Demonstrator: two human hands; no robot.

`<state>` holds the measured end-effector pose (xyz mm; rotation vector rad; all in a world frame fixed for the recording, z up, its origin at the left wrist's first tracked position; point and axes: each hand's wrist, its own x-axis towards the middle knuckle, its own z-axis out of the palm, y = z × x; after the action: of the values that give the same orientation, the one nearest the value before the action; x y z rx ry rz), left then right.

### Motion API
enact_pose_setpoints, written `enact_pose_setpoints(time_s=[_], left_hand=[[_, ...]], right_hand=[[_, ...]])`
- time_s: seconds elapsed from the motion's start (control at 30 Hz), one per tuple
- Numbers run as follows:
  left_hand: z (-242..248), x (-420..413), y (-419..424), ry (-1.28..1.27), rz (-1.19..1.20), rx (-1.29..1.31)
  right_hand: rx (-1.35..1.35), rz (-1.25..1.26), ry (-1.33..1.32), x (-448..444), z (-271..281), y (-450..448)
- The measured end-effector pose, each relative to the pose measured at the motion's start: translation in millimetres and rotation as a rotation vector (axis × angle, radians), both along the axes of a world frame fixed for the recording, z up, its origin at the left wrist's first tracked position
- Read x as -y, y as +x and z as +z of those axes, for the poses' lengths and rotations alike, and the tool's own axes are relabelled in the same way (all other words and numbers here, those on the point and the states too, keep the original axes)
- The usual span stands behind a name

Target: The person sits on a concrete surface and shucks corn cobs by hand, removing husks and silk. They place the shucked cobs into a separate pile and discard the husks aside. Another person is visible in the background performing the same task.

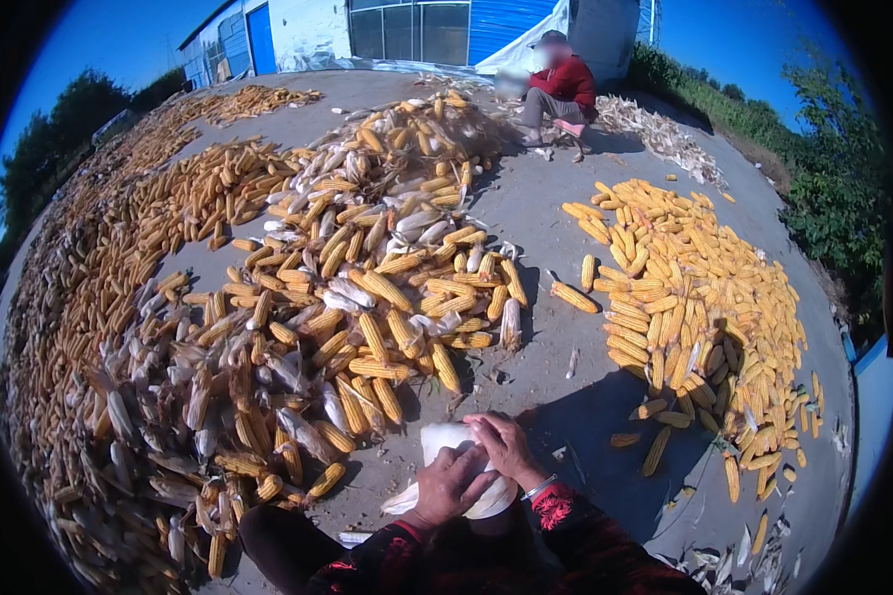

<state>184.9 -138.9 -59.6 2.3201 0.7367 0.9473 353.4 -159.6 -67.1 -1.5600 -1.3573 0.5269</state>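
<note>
Both my hands are closed around a bundle of pale corn husk (495, 500) in front of my lap. My left hand (450, 482) lies over its near side, fingers bent across it. At its upper right my right hand (507, 448), with a metal bangle at the wrist, presses the husk with bent fingers. Any ear inside is hidden by the hands and leaves. Just beyond and to the left lies a mixed pile of corn ears (387, 401), some bare and yellow, others still in dry husks.
A heap of husked yellow ears (685, 282) lies to the right, partly in my shadow. Loose husks (737, 565) lie at the lower right. A person in a red top (569, 82) sits low beyond the mixed pile. More ears (141, 216) spread along the left.
</note>
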Motion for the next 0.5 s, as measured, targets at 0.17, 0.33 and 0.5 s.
enact_pose_setpoints(time_s=[0.17,0.33,0.5], left_hand=[[-3,0,2,-0.033,-0.004,-0.003],[6,3,-5,-0.09,0.052,0.05],[14,-3,-19,-0.228,0.019,-0.012]], right_hand=[[-0.208,-0.013,-0.038,1,-20,11],[-0.141,-0.067,0.036,6,-37,16],[-0.276,-0.131,0.007,6,-36,13]])
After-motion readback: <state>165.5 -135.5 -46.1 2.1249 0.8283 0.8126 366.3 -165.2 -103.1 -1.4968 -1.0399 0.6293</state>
